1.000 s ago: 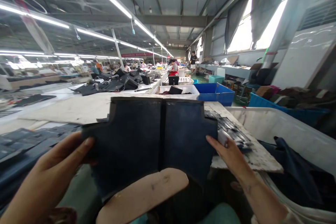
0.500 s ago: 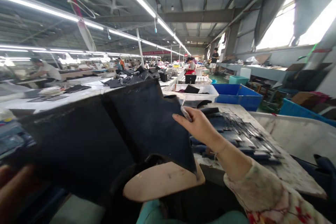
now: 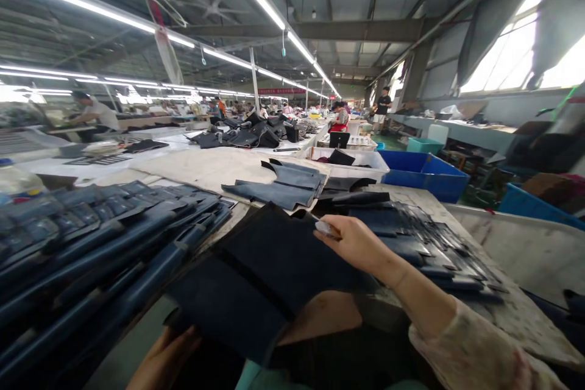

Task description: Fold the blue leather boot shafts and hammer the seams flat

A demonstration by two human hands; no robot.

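Note:
A dark blue leather-like panel (image 3: 260,268) with a darker strip across it is held tilted in front of me. My right hand (image 3: 359,247) is closed at its upper right edge, with a small whitish object (image 3: 326,230) between the fingers; its kind is unclear. At the lower left edge of the panel, my left hand (image 3: 167,353) grips it, the fingers partly hidden and blurred. Below the panel shows a rounded tan board (image 3: 326,317). Beyond it a similar blue panel (image 3: 292,183) lies flat on a pale board (image 3: 196,167).
Overlapping rows of dark blue pieces (image 3: 114,244) fill the left side. More overlapping pieces (image 3: 411,234) lie on the worn table at right. Behind are a white bin (image 3: 372,161) and a blue bin (image 3: 425,173). Several people work farther off.
The panel has been lowered and drawn toward me, uncovering the left rows and the flat panel behind. My left hand has moved right and down; my right hand is slightly lower.

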